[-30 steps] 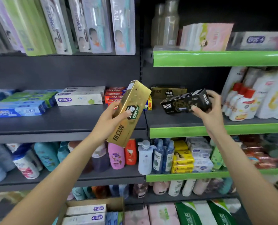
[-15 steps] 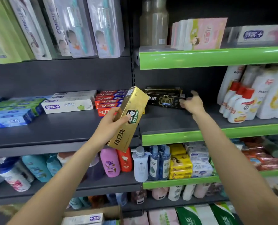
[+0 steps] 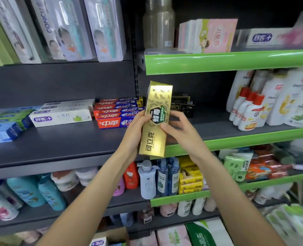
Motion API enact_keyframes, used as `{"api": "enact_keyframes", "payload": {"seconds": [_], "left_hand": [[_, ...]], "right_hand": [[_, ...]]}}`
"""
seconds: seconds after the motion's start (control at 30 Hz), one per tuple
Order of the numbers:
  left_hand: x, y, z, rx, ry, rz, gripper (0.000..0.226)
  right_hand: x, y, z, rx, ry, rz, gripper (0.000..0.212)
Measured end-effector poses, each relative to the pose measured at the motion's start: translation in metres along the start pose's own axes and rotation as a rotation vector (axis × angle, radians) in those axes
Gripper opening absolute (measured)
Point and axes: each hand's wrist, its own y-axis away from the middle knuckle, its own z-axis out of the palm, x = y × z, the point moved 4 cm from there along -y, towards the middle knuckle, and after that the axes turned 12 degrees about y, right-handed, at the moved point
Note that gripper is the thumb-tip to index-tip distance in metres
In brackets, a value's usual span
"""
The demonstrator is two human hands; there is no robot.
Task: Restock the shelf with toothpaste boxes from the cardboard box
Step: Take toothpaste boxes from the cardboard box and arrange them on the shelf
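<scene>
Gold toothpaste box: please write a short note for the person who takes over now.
Left hand and right hand both hold the gold toothpaste box, upright, in front of the shelf.
Done: black boxes lie at the back of the shelf.
Left: probably lay the gold box beside them, then take more from the cardboard box below.

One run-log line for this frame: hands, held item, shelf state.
hands: left hand and right hand both grip gold toothpaste box | box: near upright, off shelf | black boxes: on shelf behind
</scene>
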Motion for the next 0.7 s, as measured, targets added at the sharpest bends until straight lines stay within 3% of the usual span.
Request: {"api": "enact_keyframes", "payload": {"seconds": [0.13,0.2,0.3,0.4,0.5,0.57,0.7], "left_hand": [[0.010,-0.006,0.008,-0.166,-0.361,0.084,0.025],[0.014,-0.009,0.014,-0.322,-0.629,0.164,0.033],[0.018,-0.019,0.023,-0.422,-0.922,0.265,0.048],[0.023,-0.026,0.036,-0.356,-1.084,0.528,0.049],[0.017,-0.029,0.026,-0.172,-1.039,0.742,0.042],[0.002,-0.036,0.008,-0.098,-1.053,0.673,0.043],[-0.024,-0.056,-0.026,-0.027,-1.317,0.463,0.053]], "right_hand": [[0.001,-0.011,-0.040,0.124,-0.050,-0.026,0.072],[0.003,-0.014,-0.061,0.078,-0.049,-0.077,0.081],[0.012,-0.013,-0.082,-0.020,0.131,-0.114,0.067],[0.032,-0.011,-0.098,0.065,-0.014,-0.082,0.054],[0.055,-0.013,-0.112,0.193,-0.222,0.002,0.060],[0.068,-0.020,-0.117,0.279,-0.132,0.049,0.055],[0.083,-0.047,-0.111,0.344,0.137,0.114,0.053]]}}
